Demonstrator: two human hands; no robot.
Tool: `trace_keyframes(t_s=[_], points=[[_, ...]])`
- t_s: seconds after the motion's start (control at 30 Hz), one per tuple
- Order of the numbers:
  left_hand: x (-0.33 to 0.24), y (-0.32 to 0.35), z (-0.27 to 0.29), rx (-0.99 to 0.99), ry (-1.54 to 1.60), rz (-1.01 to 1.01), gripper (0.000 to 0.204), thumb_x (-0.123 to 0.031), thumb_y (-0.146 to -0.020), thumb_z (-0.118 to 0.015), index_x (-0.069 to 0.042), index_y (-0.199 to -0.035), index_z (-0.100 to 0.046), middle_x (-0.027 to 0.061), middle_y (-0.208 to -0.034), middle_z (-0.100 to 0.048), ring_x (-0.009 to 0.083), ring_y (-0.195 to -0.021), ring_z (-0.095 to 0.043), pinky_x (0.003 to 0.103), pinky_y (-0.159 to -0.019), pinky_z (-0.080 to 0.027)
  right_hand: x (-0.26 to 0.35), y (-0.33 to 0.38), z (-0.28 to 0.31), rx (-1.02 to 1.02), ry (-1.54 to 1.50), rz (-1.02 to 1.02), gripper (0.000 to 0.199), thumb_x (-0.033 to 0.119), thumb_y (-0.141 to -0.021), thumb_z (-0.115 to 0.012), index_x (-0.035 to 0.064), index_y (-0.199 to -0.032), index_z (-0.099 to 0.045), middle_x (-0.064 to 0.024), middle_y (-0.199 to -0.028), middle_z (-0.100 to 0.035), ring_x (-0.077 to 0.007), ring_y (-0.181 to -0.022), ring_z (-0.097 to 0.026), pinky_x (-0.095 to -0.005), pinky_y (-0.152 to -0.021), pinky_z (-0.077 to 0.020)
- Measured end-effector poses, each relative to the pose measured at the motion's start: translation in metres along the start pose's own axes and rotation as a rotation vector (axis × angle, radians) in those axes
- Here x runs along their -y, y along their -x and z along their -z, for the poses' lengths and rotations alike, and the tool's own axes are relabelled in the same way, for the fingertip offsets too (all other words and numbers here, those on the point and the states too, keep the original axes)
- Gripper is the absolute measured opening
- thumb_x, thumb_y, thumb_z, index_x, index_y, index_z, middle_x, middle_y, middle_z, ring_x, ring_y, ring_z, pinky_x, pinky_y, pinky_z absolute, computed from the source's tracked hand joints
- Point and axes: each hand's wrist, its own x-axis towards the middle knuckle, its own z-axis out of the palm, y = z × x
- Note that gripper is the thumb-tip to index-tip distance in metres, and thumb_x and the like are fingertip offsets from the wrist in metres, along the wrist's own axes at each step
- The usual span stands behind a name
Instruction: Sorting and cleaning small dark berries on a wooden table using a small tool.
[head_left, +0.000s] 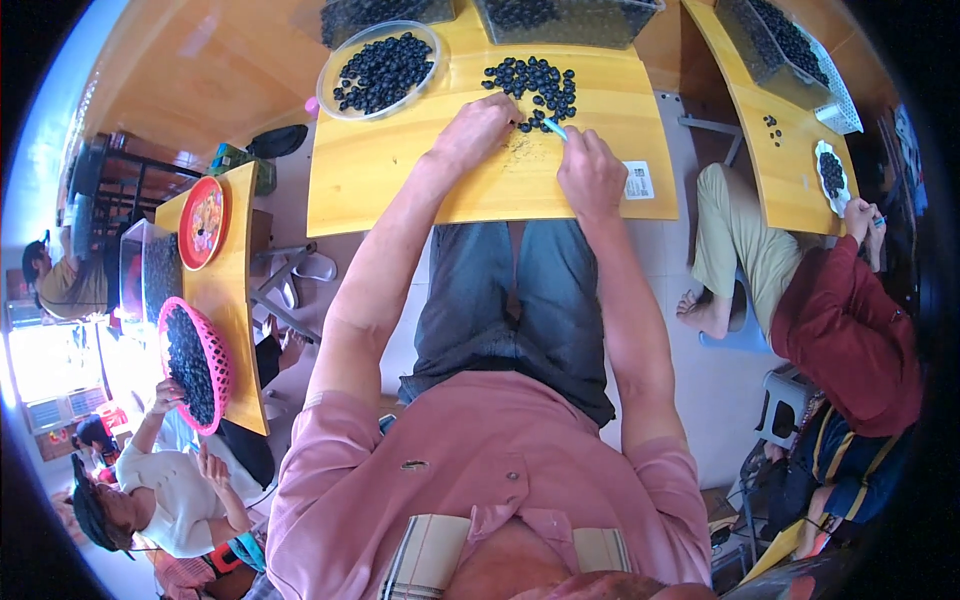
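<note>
A loose pile of small, dark, round berry-like pieces [535, 80] lies on the yellow wooden table [400, 175] in front of me. My left hand [480, 132] rests at the pile's near edge, its fingers pinched together; whatever they hold is too small to make out. In my right hand [592, 175] is a slim tool with a pale green handle [554, 128], its end pointing toward the left fingertips. The tool's tip cannot be made out. Fine dark crumbs [517, 150] are scattered on the wood between my hands.
A clear round bowl [325, 75] of dark pieces stands at the far left, with clear bins [570, 30] behind. A white printed label [638, 181] lies by my right hand. Co-workers sit at side tables, one by a pink basket [222, 360], another by a white dish [842, 190].
</note>
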Motion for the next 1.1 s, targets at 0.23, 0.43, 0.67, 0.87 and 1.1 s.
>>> trace_keyframes(t_s=[0.23, 0.43, 0.67, 0.87, 1.1], points=[[0.0, -0.008, 0.004, 0.075, -0.011, 0.007, 0.029, 0.004, -0.082, -0.065, -0.002, -0.11, -0.073, 0.0173, -0.109, -0.073, 0.036, -0.106, -0.068, 0.045, -0.097, -0.054, 0.0, 0.0, 0.001, 0.028, 0.012, 0.0, 0.008, 0.009, -0.085, -0.068, 0.0087, -0.093, -0.067, -0.0066, -0.078, -0.061, -0.0243, -0.072, -0.069, -0.0384, -0.057, -0.0566], [0.008, -0.007, 0.003, 0.108, -0.016, -0.006, 0.035, 0.006, -0.08, -0.064, -0.003, -0.113, -0.073, 0.0169, -0.111, -0.072, 0.0364, -0.107, -0.067, 0.045, -0.097, -0.054, 0.001, 0.001, 0.0, 0.036, 0.007, 0.004, 0.009, 0.01, -0.085, -0.069, 0.0099, -0.094, -0.067, -0.0064, -0.078, -0.061, -0.0243, -0.072, -0.069, -0.0384, -0.057, -0.0566], [0.0, -0.01, 0.004, 0.112, -0.014, -0.005, 0.028, -0.001, -0.081, -0.068, -0.003, -0.109, -0.074, 0.0175, -0.109, -0.072, 0.0368, -0.105, -0.068, 0.045, -0.094, -0.054, -0.001, 0.002, 0.0, 0.042, 0.006, 0.001, 0.012, 0.011, -0.084, -0.071, 0.0102, -0.096, -0.067, -0.0062, -0.078, -0.06, -0.0244, -0.073, -0.068, -0.0384, -0.058, -0.0566], [0.003, -0.008, -0.001, 0.008, -0.017, 0.019, 0.019, -0.004, -0.084, -0.07, -0.001, -0.102, -0.076, 0.0183, -0.101, -0.072, 0.0378, -0.099, -0.069, 0.045, -0.09, -0.055, 0.0, 0.001, 0.001, 0.041, -0.02, 0.007, 0.013, 0.009, -0.083, -0.069, 0.0091, -0.096, -0.068, -0.0068, -0.079, -0.061, -0.0251, -0.073, -0.068, -0.0387, -0.059, -0.0568], [-0.027, 0.025, -0.006, -0.241, 0.436, 0.404, 0.022, -0.009, -0.087, -0.076, 0.0, -0.107, -0.076, 0.0111, -0.095, -0.074, 0.0186, -0.085, -0.071, 0.031, -0.08, -0.057, -0.001, 0.003, 0.0, 0.035, -0.019, 0.016, 0.013, 0.008, -0.085, -0.066, 0.0082, -0.098, -0.069, -0.0067, -0.079, -0.061, -0.0248, -0.073, -0.068, -0.039, -0.059, -0.0569]])
